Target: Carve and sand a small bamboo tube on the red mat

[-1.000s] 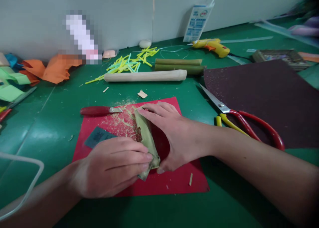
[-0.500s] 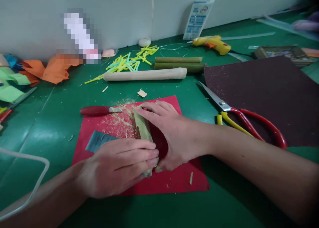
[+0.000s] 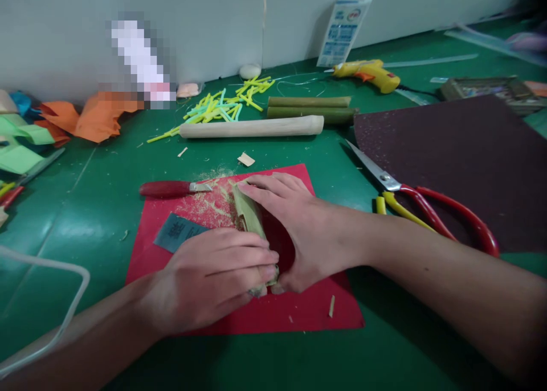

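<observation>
A split piece of green bamboo lies on a red mat amid pale shavings. My right hand grips it from the right, fingers along its far end and thumb at its near end. My left hand presses on its near end with fingers curled over it; what lies under those fingers is hidden. A small blue-grey square of sandpaper lies on the mat just left of my left hand. A red-handled knife rests at the mat's far left edge.
Red-handled scissors and a dark sheet lie to the right. Behind the mat are a pale peeled stick, two green bamboo sticks, coloured straw bits, a yellow glue gun, and orange and green paper at left.
My left hand slid to the right and slightly away along the bamboo's near end, uncovering more of the sandpaper square. My right hand kept its hold.
</observation>
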{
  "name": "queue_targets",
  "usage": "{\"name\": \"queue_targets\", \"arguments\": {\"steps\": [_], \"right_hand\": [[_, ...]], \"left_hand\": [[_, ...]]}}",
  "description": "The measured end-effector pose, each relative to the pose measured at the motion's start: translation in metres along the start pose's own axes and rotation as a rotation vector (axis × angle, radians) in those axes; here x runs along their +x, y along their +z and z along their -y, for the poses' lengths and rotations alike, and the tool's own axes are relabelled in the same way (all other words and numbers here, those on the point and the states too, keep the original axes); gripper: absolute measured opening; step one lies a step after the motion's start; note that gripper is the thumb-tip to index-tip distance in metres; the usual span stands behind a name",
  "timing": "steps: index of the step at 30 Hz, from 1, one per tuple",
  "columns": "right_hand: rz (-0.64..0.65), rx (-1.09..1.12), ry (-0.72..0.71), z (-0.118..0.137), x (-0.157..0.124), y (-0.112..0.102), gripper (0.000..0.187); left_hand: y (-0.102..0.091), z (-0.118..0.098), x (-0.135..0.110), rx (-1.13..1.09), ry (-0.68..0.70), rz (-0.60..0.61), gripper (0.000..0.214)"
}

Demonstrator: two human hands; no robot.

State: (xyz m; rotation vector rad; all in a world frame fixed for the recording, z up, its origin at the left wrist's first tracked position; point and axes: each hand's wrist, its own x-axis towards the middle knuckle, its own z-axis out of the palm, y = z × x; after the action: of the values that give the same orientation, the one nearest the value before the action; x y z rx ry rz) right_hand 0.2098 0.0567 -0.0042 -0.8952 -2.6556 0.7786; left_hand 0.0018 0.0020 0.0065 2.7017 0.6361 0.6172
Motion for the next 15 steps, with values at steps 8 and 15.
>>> {"name": "queue_targets", "arguments": {"steps": [8,15], "right_hand": [[-0.006,0.049,-0.007,-0.002,-0.001,-0.001,0.122],[-0.019,0.002,-0.017,0.000,-0.002,-0.001,0.120]], "left_hand": [[-0.008,0.002,-0.016,0.061,0.008,0.013,0.024],[-0.012,0.004,-0.016,0.098,-0.001,-0.003,0.019]]}}
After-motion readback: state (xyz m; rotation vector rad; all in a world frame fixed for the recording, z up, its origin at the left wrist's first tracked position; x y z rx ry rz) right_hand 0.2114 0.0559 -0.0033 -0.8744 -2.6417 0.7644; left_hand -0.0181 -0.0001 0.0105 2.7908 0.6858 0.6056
